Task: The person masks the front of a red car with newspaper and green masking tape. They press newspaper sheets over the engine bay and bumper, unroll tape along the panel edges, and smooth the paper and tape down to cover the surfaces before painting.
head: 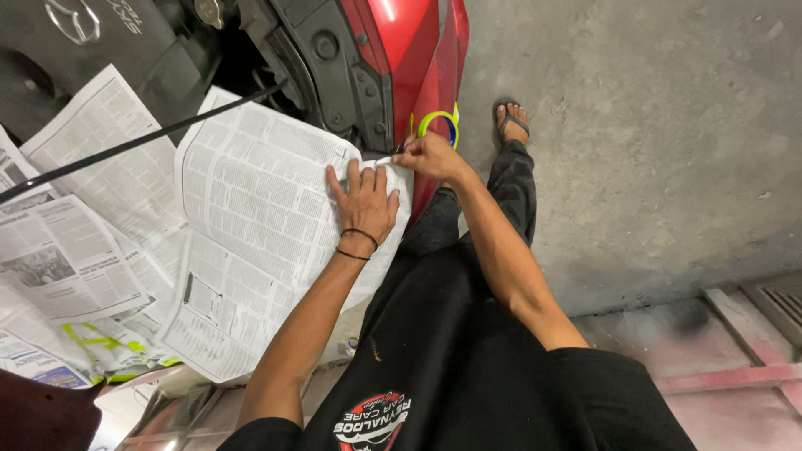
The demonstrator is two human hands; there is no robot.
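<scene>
My left hand point(364, 201) lies flat, fingers spread, on a sheet of newspaper point(251, 217) that covers part of a red car. Two thin black bands circle that wrist. My right hand point(431, 156) grips a roll of yellow-green masking tape point(439, 122) just past the paper's right edge, beside the red body panel point(430, 75). A short strip of tape point(383, 160) runs from the roll to the paper's corner, between the two hands.
More newspaper sheets point(75, 225) cover the engine bay at left, some edged with yellow-green tape. A black prop rod point(134, 144) crosses them. My sandalled foot point(511, 121) stands on the grey concrete floor point(652, 150). A floor drain grate point(781, 305) sits at right.
</scene>
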